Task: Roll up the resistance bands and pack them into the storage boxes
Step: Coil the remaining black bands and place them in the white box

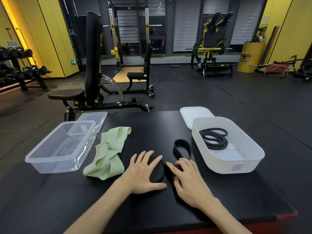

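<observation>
A wide black resistance band (pixel 182 149) lies on the black table between my hands, its far loop open toward the white box. My left hand (pixel 143 173) lies flat with spread fingers on the band's near end (pixel 157 174). My right hand (pixel 187 178) has its fingers curled on the band's middle, pinching it. A crumpled light green band (pixel 109 152) lies left of my left hand. A coiled thin black band (pixel 213 138) sits inside the white storage box (pixel 236 159). The clear storage box (pixel 59 147) stands at the left and holds nothing.
The clear lid (pixel 94 120) leans behind the clear box and the white lid (pixel 194 115) lies behind the white box. A workout bench (pixel 91 78) stands just beyond the table's far edge. A red strip marks the table's near right edge.
</observation>
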`<state>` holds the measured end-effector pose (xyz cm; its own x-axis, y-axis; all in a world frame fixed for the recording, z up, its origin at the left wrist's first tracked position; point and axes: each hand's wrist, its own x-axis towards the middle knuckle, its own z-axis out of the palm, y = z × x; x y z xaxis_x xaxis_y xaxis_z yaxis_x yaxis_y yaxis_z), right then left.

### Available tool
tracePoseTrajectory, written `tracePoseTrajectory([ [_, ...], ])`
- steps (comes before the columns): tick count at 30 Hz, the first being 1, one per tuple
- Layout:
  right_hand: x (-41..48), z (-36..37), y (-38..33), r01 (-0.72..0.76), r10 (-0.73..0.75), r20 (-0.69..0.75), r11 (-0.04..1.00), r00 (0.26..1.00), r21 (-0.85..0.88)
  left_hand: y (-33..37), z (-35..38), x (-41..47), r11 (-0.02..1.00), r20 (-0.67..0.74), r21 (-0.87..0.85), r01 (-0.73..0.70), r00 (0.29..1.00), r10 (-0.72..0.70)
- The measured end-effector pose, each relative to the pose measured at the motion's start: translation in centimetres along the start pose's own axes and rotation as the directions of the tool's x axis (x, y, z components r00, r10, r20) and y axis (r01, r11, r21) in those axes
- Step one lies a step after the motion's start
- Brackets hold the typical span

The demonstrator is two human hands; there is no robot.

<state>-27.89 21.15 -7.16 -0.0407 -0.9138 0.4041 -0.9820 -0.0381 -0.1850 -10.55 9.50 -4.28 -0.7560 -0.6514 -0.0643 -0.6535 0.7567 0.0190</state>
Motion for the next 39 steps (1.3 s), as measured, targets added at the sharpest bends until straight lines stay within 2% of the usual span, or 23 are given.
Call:
tracePoseTrajectory([
  [2, 0.0, -0.1, 0.0, 0.012, -0.012, -0.005, 1.0, 1.0, -0.01, -1.0, -0.5, 0.4, 0.994, 0.045, -0.004, -0.109, 0.993, 0.109],
  [5, 0.0, 0.1, 0.0, 0.026, -0.027, -0.015, 1.0, 1.0, -0.009, -1.0, 0.2, 0.4, 0.989, -0.088, -0.046, -0.141, 0.987, 0.137],
  [7, -0.1, 0.2, -0.1, 0.017, -0.017, -0.023, 1.0, 1.0, -0.009, -0.7, 0.9, 0.1, 0.992, -0.184, -0.068, -0.102, 0.979, 0.088],
  [10, -0.2, 0.1, -0.2, -0.003, 0.002, -0.046, 1.0, 0.999, -0.017, 0.0, 1.2, 0.0, 0.995, -0.222, -0.098, -0.014, 0.975, -0.008],
  [17, -0.1, -0.2, -0.4, 0.047, -0.047, -0.03, 0.999, 0.998, 0.004, 2.3, 1.4, -0.1, 0.952, -0.209, -0.169, 0.256, 0.935, -0.288],
  [22, -0.1, 0.0, -0.2, 0.062, -0.062, 0.015, 0.998, 0.998, -0.002, 3.5, 1.3, -0.1, 0.924, -0.164, -0.162, 0.346, 0.914, -0.371],
  [25, -0.1, 0.2, 0.1, -0.003, 0.003, 0.012, 1.0, 1.0, -0.017, 3.3, 1.0, -0.2, 0.944, -0.153, -0.127, 0.306, 0.934, -0.323],
  [27, -0.1, 0.2, 0.2, -0.04, 0.04, 0.014, 0.999, 0.999, -0.003, 2.3, 0.6, -0.2, 0.967, -0.078, -0.111, 0.23, 0.968, -0.239],
  [29, -0.1, 0.2, 0.2, -0.045, 0.045, 0.018, 0.999, 0.999, 0.001, 0.9, 0.0, 0.0, 0.989, 0.022, -0.078, 0.123, 0.992, -0.122],
  [32, 0.0, 0.1, 0.1, -0.048, 0.048, 0.023, 0.999, 0.999, -0.015, -0.8, -0.6, 0.7, 0.997, 0.05, -0.025, -0.069, 0.996, 0.071],
  [35, -0.1, 0.1, 0.1, -0.043, 0.044, 0.014, 0.999, 0.999, -0.026, -0.9, 0.0, 0.9, 0.985, -0.047, -0.041, -0.167, 0.985, 0.165],
  [37, -0.1, 0.2, 0.1, -0.064, 0.064, 0.003, 0.998, 0.998, -0.017, -0.5, 0.6, 0.5, 0.991, -0.162, -0.04, -0.126, 0.98, 0.118],
  [39, -0.1, 0.1, -0.1, -0.085, 0.085, -0.01, 0.996, 0.996, -0.008, -0.1, 0.9, 0.2, 0.996, -0.215, -0.051, -0.07, 0.975, 0.057],
])
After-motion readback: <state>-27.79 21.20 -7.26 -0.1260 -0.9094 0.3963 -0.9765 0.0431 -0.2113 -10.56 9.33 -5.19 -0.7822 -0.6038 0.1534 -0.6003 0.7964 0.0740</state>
